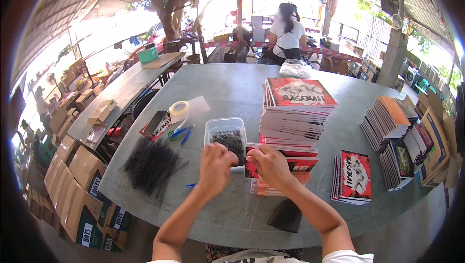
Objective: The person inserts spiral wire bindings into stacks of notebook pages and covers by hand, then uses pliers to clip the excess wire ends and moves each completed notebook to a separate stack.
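Left hand [216,165]: curling beside clear tub [208,133]
Right hand [271,165]: bending over red booklet [251,169]
Finger grips, 2: hiding; cannot tell

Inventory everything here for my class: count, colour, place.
Smooth table: one, grey, centre
Tall paper book stack: one, red, mid-table
Low book pile: one, red-orange, nearer
Small book stack: one, red-black, right
Other book stacks: several, mixed, right
Rectangular plastic tub: one, clear, centre
Wiry coils: many, black, left, tub
Tape roll: one, yellow-white, left
Cardboard boxes: several, brown, left floor
Person: one, white-shirted, beyond table
Left hand: one, beside tub
Right hand: one, beside low pile
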`<action>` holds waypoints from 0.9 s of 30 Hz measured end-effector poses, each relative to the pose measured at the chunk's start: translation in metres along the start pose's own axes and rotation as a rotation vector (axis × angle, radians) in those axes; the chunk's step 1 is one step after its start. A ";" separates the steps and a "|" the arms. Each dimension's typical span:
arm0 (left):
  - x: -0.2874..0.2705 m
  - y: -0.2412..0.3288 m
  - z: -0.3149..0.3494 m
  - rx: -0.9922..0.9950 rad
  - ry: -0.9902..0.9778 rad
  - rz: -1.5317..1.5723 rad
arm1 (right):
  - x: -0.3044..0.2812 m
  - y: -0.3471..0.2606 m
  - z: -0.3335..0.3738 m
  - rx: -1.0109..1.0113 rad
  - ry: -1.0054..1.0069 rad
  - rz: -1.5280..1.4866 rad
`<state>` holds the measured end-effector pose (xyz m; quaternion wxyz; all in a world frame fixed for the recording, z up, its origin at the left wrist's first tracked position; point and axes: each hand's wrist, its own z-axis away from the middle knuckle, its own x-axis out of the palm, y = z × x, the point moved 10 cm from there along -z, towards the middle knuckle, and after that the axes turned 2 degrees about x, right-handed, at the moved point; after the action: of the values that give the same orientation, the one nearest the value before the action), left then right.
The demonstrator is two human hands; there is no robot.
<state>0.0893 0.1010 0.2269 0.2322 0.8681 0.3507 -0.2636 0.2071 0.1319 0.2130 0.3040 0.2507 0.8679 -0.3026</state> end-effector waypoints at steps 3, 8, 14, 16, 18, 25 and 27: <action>0.110 0.025 0.075 -0.274 -0.322 0.442 | 0.010 0.010 0.004 0.028 -0.082 -0.063; 0.192 0.099 0.126 -0.222 -0.612 0.468 | 0.005 -0.006 0.002 0.050 0.003 -0.101; -0.031 0.033 0.022 -0.292 0.337 0.095 | -0.051 0.048 0.033 0.131 -0.007 0.117; 0.002 0.009 0.028 -0.221 0.155 0.036 | -0.049 0.034 0.033 0.068 0.012 0.028; 0.026 0.010 0.029 -0.135 -0.019 0.009 | -0.051 0.033 0.032 0.047 0.063 0.084; 0.030 0.019 0.019 -0.179 -0.081 0.106 | -0.051 0.027 0.038 0.026 0.094 0.079; 0.015 0.030 0.023 -0.088 0.043 0.096 | -0.049 0.024 0.039 -0.012 0.102 0.068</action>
<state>0.1138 0.0762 0.2067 0.2751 0.8783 0.3249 -0.2176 0.2705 0.1097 0.2132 0.2711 0.2933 0.8750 -0.2735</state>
